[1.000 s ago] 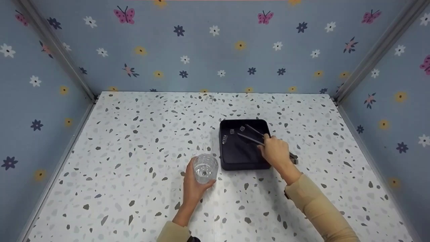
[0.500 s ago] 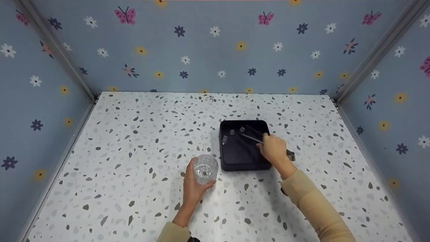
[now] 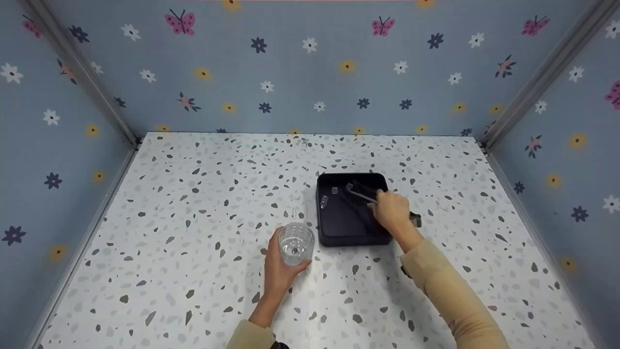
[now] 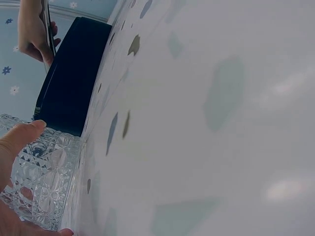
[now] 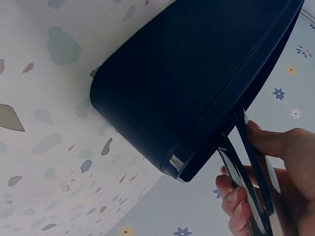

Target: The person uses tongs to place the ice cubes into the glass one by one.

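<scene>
My left hand (image 3: 278,274) holds a clear patterned drinking glass (image 3: 296,245) on the table, with fingers and thumb around its side. In the left wrist view the glass (image 4: 47,172) shows its cut pattern. A dark square tray (image 3: 353,240) stands just to the right. My right hand (image 3: 393,209) grips metal tongs (image 3: 363,196) over the tray's right side. Their tips lie at a clear cube (image 3: 349,186); whether they pinch it I cannot tell. Two other clear pieces lie leftward, a small cube (image 3: 334,190) and a longer piece (image 3: 324,201). The tray wall hides the tips in the right wrist view.
The table (image 3: 193,271) has a white speckled top. Blue panels (image 3: 290,63) with flowers and butterflies enclose it at the back and both sides, with grey posts (image 3: 87,77) at the corners.
My right hand has moved slightly left, and the arms of the tongs have drawn closer together around the far cube. The left hand and glass have stayed in place.
</scene>
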Motion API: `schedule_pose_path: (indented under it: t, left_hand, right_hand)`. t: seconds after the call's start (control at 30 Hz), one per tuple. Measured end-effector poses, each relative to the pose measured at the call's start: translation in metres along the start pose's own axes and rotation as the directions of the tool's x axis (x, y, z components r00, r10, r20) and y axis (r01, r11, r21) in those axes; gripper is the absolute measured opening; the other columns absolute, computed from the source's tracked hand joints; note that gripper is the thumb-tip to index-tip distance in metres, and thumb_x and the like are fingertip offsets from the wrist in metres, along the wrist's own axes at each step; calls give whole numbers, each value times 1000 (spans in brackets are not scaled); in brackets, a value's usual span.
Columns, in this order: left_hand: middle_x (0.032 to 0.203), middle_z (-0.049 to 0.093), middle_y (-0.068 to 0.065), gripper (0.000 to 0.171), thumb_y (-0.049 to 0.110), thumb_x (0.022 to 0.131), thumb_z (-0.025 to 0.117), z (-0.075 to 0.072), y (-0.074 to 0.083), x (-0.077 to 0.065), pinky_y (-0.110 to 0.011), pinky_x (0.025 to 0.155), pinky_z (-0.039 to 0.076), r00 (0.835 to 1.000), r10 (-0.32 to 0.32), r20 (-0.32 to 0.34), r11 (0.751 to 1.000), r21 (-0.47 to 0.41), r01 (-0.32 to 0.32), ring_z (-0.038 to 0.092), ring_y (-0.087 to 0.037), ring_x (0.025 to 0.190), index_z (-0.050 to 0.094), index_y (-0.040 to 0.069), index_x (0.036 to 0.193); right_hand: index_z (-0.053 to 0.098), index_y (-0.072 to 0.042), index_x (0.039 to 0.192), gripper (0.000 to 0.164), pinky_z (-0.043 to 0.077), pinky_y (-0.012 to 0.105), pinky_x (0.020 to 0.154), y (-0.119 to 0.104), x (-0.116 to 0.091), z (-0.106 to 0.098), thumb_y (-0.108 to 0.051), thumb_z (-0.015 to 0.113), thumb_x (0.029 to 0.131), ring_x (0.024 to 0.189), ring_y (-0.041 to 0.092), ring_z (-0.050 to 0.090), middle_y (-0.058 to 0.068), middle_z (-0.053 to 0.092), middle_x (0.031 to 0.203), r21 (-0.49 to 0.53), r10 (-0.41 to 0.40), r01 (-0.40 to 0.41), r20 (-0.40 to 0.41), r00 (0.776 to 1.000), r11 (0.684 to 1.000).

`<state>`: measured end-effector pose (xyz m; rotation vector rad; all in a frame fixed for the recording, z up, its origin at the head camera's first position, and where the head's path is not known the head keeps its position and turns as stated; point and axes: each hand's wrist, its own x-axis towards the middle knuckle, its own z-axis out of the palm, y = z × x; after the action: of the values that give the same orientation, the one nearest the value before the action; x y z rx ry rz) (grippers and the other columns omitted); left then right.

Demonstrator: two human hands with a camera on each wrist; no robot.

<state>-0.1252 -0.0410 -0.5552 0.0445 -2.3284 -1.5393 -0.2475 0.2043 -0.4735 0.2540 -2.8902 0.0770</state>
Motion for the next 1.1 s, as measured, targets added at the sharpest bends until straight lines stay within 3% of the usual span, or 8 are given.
schedule_pose_path:
  t: [0.33, 1.1]
  left_hand:
    - [133, 37, -17, 100, 11, 52, 84, 0, 0, 0, -37, 104, 26, 1000, -20, 8, 999, 34, 20, 34, -30, 122, 28, -2, 134]
    - [132, 39, -15, 99, 11, 52, 84, 0, 1, 0, -37, 104, 26, 1000, -13, 7, 1000, 21, 13, 35, -29, 121, 29, 3, 134]
  right_hand:
    - [58, 2, 77, 33, 47, 48, 49, 1, 4, 4, -29, 69, 75, 61, 38, 57, 22, 61, 72, 24, 4, -4, -6, 1000, 1000]
    - [62, 0, 74, 22, 47, 47, 45, 3, 8, 11, -21, 68, 76, 57, 37, 57, 19, 62, 68, 26, -23, 24, -45, 999, 999]
